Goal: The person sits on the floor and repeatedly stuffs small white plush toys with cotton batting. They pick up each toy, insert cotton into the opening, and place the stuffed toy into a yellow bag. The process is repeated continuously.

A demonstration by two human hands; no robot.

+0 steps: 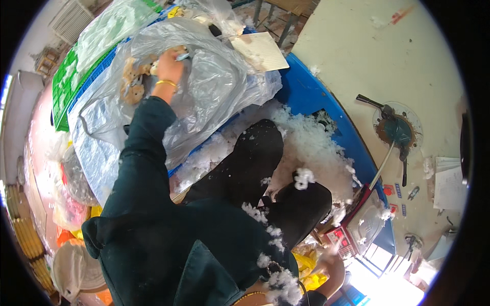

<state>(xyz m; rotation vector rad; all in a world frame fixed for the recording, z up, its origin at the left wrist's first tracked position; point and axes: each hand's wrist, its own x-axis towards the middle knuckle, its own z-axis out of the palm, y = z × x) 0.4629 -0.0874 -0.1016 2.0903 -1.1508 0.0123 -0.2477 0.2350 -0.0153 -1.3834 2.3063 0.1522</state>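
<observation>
My left hand [169, 67] reaches far left into a clear plastic bag [214, 66] that lies open over a blue crate. Its fingers are closed around a small plush toy [179, 51], tan with a bit of light blue, mostly covered by the hand. Beside it in the bag lie several tan plush toys [133, 81]. At the lower right, my right hand [331, 261] is smeared by motion, so its fingers cannot be read. It is close to a small device with red keys [341, 242] and some yellow plastic [309, 270].
White fluffy stuffing [311, 137] fills a blue bin [321, 92] around my legs. To the right stands a pale table [367, 56] with a black-handled tool [393, 125] on a round plate and papers [449, 181]. A notebook [260, 51] lies by the bag; a green crate [66, 92] stands behind.
</observation>
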